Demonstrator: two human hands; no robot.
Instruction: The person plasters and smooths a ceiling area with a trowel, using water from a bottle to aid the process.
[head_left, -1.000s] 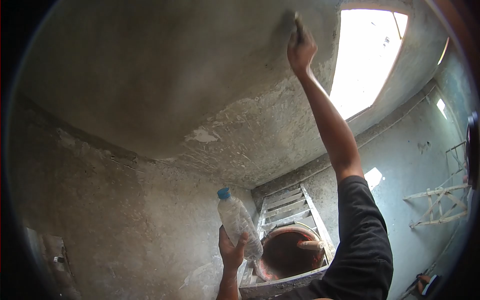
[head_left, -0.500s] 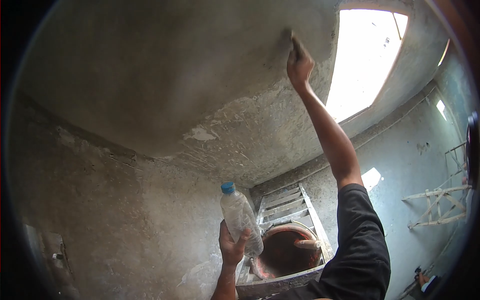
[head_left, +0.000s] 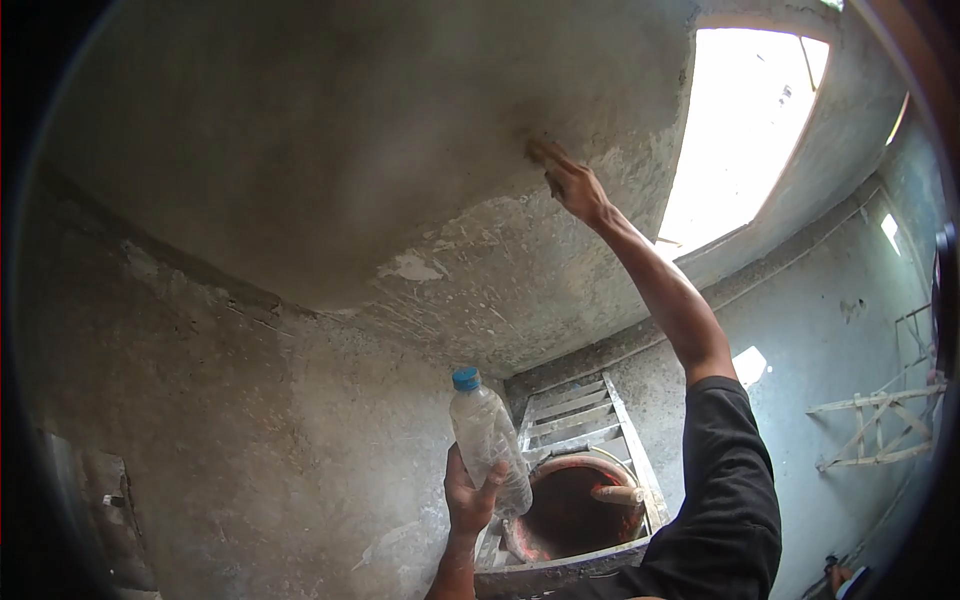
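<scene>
My left hand (head_left: 472,494) is wrapped round a clear plastic bottle (head_left: 488,440) with a blue cap, held upright with a slight tilt, in front of the bucket. My right arm is stretched up to the grey plastered ceiling (head_left: 400,130), and my right hand (head_left: 570,180) is against or close to its surface. Its fingers point left and a dark shape shows at them; whether that is something held or a smear on the fingers I cannot make out.
A wooden ladder (head_left: 632,440) lies behind and under a round bucket (head_left: 638,515) of dark material, which has a pale handle (head_left: 618,495) in it. A bright opening (head_left: 745,130) is at upper right. Wooden trestles (head_left: 880,430) stand far right; part of a person (head_left: 848,578) shows at lower right.
My right hand has moved left and down across the ceiling, away from the bright opening. The bottle in my left hand has shifted slightly right in view.
</scene>
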